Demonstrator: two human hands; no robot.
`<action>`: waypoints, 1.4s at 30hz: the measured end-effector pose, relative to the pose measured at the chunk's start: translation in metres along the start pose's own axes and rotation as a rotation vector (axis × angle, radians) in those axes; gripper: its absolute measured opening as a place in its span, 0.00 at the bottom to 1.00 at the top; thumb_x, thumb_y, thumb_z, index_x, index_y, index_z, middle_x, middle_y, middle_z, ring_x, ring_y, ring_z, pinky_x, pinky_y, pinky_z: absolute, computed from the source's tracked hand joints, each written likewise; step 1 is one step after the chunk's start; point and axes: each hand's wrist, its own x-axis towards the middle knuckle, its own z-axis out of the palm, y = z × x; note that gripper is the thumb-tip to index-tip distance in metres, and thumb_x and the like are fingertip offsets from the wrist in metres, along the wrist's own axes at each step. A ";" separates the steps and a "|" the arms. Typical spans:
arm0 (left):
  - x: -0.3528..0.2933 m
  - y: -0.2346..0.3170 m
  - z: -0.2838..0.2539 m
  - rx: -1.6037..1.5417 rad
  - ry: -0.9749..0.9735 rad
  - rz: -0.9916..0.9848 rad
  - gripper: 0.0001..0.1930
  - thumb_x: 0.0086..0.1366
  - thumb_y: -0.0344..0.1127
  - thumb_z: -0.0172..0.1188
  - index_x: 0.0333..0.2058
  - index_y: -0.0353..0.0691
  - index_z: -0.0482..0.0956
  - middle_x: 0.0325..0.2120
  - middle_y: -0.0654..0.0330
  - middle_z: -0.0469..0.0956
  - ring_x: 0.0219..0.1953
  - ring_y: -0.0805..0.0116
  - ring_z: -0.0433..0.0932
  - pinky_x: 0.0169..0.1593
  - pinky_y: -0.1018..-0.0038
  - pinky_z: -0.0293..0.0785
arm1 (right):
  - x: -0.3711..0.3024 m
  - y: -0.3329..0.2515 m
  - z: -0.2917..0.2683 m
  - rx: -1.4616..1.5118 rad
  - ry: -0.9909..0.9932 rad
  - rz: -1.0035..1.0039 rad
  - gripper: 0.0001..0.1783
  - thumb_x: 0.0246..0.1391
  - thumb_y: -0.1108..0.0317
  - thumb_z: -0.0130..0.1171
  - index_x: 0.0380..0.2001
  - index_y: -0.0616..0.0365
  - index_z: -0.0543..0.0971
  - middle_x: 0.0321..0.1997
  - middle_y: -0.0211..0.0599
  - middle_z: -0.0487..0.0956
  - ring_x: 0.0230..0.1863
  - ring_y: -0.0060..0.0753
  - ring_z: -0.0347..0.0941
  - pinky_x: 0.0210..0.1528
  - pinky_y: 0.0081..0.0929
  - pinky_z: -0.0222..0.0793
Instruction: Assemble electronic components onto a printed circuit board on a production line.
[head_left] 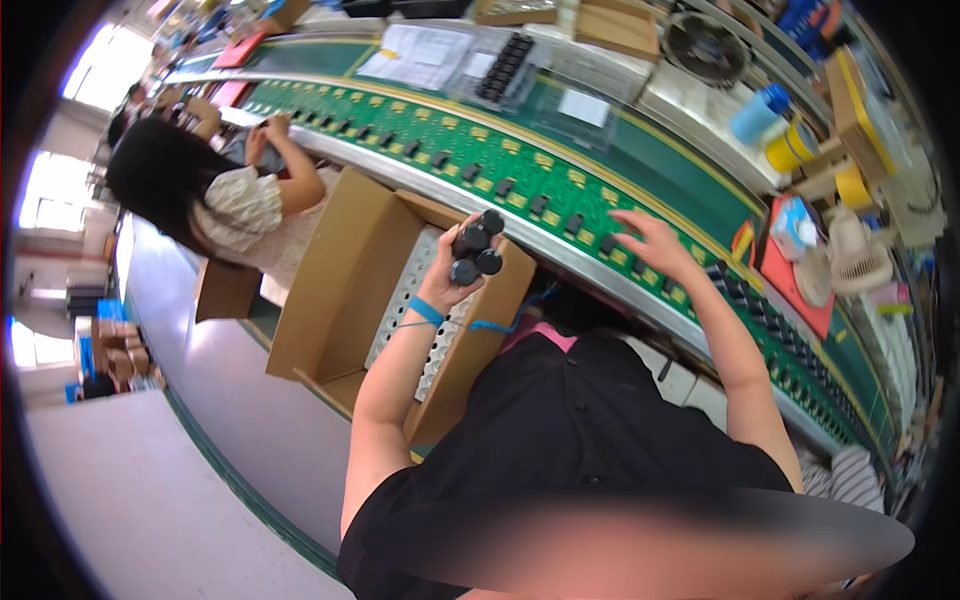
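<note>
Several black cylindrical parts, which look like capacitors, are bunched in my left hand. The fingers wrap round them above an open cardboard box. Inside that box is a white tray with rows of round holes. My right hand is over the row of green circuit boards, fingers spread and nothing visible in them. Below its fingertips, a black block-shaped part sits on one board. A blue strap circles my left wrist, with a blue cord hanging from it.
A metal rail edges the board line on my side. Beyond the boards lie papers, a black strip of parts and a fan. A blue bottle stands far right. A co-worker works at left.
</note>
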 end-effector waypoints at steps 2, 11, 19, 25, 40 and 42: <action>0.014 -0.008 0.032 -0.029 -0.047 -0.096 0.23 0.62 0.53 0.46 0.55 0.58 0.64 0.43 0.54 0.71 0.35 0.64 0.77 0.17 0.78 0.73 | -0.004 -0.026 0.001 0.087 0.034 0.001 0.23 0.50 0.66 0.56 0.52 0.52 0.70 0.45 0.39 0.75 0.36 0.31 0.74 0.42 0.29 0.70; 0.062 -0.105 0.045 -0.070 -0.026 -0.523 0.33 0.60 0.65 0.39 0.50 0.41 0.65 0.34 0.40 0.71 0.10 0.68 0.67 0.07 0.86 0.60 | -0.044 -0.019 0.005 0.048 0.020 -0.297 0.24 0.46 0.72 0.59 0.50 0.50 0.72 0.52 0.36 0.70 0.51 0.34 0.68 0.48 0.28 0.66; 0.072 -0.127 0.048 0.194 0.246 -0.553 0.19 0.62 0.55 0.45 0.36 0.45 0.71 0.23 0.61 0.74 0.18 0.73 0.71 0.10 0.82 0.54 | -0.107 0.065 -0.033 0.543 0.367 0.470 0.21 0.44 0.75 0.59 0.45 0.56 0.71 0.36 0.32 0.73 0.29 0.18 0.71 0.23 0.17 0.70; 0.078 -0.132 0.050 0.233 0.330 -0.505 0.19 0.62 0.57 0.46 0.31 0.47 0.72 0.21 0.64 0.74 0.18 0.75 0.69 0.13 0.80 0.54 | -0.144 0.137 -0.056 -0.383 0.325 0.760 0.21 0.41 0.66 0.62 0.41 0.57 0.73 0.37 0.47 0.77 0.40 0.44 0.75 0.37 0.37 0.72; 0.081 -0.138 0.053 0.176 0.420 -0.488 0.21 0.62 0.59 0.44 0.32 0.48 0.71 0.22 0.64 0.74 0.21 0.74 0.70 0.15 0.78 0.54 | -0.136 0.153 -0.048 -0.483 0.236 0.924 0.22 0.40 0.55 0.64 0.36 0.57 0.76 0.33 0.46 0.79 0.39 0.48 0.75 0.39 0.41 0.70; 0.081 -0.139 0.052 0.169 0.410 -0.494 0.21 0.62 0.59 0.44 0.32 0.48 0.71 0.22 0.64 0.74 0.21 0.73 0.71 0.15 0.78 0.55 | -0.132 0.149 -0.050 -0.532 0.202 0.931 0.21 0.40 0.55 0.64 0.33 0.59 0.77 0.32 0.47 0.79 0.38 0.48 0.75 0.37 0.41 0.70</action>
